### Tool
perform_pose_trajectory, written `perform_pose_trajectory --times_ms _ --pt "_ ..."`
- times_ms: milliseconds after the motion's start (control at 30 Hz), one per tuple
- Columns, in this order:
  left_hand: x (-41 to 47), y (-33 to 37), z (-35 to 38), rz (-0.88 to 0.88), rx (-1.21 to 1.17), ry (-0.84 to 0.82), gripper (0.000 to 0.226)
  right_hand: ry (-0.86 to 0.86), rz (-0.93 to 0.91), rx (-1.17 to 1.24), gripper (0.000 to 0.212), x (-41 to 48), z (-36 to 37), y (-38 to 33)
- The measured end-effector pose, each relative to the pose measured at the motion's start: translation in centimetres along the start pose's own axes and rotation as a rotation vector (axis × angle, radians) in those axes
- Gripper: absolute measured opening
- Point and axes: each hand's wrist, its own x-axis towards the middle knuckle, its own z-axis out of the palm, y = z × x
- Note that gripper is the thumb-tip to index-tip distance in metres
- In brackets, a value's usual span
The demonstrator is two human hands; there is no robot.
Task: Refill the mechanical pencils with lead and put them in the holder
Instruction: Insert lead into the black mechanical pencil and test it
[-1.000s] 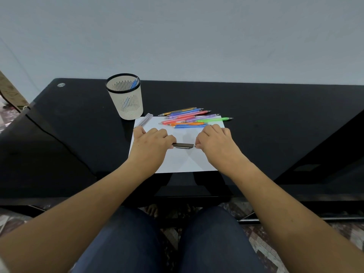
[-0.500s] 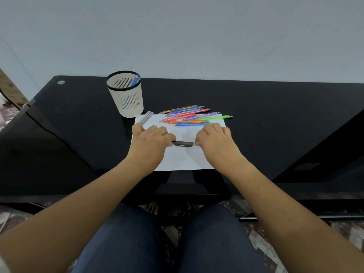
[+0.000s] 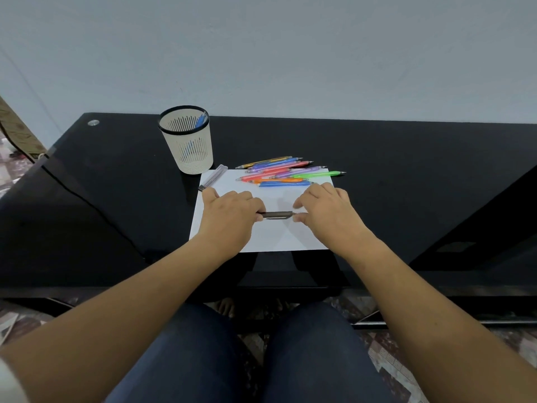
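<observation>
Holder [image 3: 189, 152]: one. Coloured pencils [image 3: 279, 173]: about eight. Dark pencil [image 3: 277, 214]: one. Lead tube [image 3: 213, 177]: one. Paper sheet [image 3: 267, 237]: one.

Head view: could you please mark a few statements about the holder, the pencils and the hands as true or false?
1. The holder stands upright with a blue pencil inside. True.
2. The left hand is empty. False: it grips the dark pencil, above the paper.
3. The coloured pencils lie piled at the paper's far edge. True.
4. The lead case is inside the holder. False: it lies beside the holder, across the paper's corner.
</observation>
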Motion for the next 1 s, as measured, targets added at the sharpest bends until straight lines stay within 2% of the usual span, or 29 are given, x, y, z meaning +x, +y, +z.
perform_pose_trajectory --times_ms 67,133,300,767,1000 --pt "0.3 0.6 0.0 -0.006 0.008 -0.008 0.021 -0.010 0.015 -0.013 0.050 -0.5 -0.2 1.0" --pt "0.7 1.2 -0.1 0.000 0.018 -0.015 0.021 -0.043 0.039 -0.035 0.055 -1.0 -0.4 2.2" --pt "1.4 2.3 0.3 0.013 0.046 -0.039 0.022 -0.093 0.067 -0.069 0.043 -2.1 -0.2 4.6" --pt "2.5 4.0 1.1 -0.010 0.071 -0.108 0.024 -0.065 0.058 0.085 0.036 -1.6 1.5 5.9" --pt "2.3 3.7 1.3 -0.020 0.054 -0.090 0.023 -0.170 0.075 0.190 0.029 -0.8 1.4 5.1"
